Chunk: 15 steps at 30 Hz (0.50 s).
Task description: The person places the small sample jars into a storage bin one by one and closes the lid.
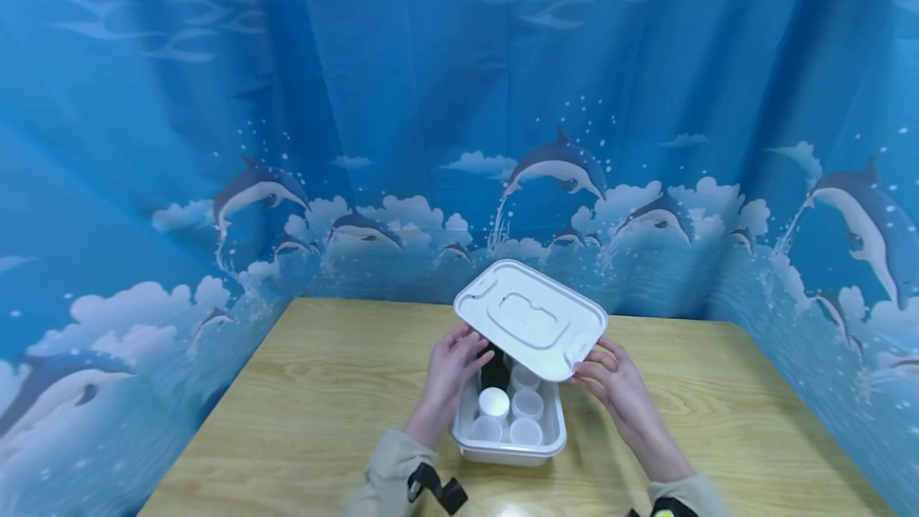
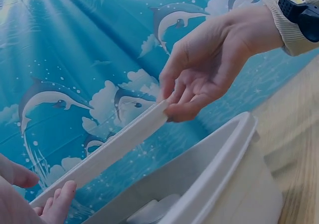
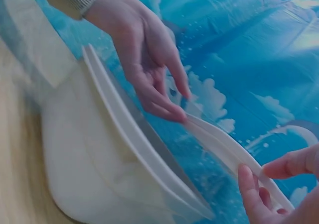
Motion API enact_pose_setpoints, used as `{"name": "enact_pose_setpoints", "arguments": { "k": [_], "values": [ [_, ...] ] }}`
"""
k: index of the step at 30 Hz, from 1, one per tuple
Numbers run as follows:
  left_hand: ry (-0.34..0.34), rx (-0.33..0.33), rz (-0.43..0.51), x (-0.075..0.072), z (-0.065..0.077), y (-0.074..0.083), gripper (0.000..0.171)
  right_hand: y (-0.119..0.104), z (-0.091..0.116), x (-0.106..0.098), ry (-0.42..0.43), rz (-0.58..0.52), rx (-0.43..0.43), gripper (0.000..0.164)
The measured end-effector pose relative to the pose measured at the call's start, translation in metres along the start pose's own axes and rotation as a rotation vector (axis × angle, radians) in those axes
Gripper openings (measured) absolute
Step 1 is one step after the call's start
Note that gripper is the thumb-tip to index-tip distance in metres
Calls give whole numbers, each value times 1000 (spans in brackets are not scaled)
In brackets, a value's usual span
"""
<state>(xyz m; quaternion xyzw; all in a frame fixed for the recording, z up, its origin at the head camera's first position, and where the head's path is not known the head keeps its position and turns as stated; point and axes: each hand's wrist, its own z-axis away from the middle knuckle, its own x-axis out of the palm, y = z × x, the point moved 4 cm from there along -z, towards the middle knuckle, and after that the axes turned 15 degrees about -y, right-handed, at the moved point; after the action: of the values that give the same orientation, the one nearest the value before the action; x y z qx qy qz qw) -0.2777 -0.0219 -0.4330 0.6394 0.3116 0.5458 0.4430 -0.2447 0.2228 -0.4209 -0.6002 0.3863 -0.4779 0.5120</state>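
A white rectangular lid [image 1: 532, 319] is tilted above the back of a white container [image 1: 508, 457]. My right hand [image 1: 613, 385] pinches its lower right corner between thumb and fingers; the left wrist view shows that grip at the end of the lid [image 2: 107, 152]. My left hand [image 1: 448, 369] is at the lid's other end. Its fairly straight fingers touch the edge, and the thumb stands apart, as the right wrist view of the left hand [image 3: 144, 59] shows. Inside the container are several round white and translucent pieces [image 1: 527, 404] and a black object [image 1: 494, 372], partly hidden by the lid.
The container stands on a light wooden table [image 1: 345, 389]. Behind and on both sides hangs a blue curtain [image 1: 402, 102] with dolphins and clouds. Black straps with small devices [image 1: 436, 487] sit on both wrists.
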Motion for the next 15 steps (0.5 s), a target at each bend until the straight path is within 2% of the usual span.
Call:
{"name": "enact_pose_setpoints", "arguments": {
  "k": [8,15],
  "values": [
    [1,12,-10,4,0,-7,44,11,2,22,28,-25,16,70],
    [54,-6,-76,2,0,-8,45,17,5,36,46,-32,26,65]
  ]
}}
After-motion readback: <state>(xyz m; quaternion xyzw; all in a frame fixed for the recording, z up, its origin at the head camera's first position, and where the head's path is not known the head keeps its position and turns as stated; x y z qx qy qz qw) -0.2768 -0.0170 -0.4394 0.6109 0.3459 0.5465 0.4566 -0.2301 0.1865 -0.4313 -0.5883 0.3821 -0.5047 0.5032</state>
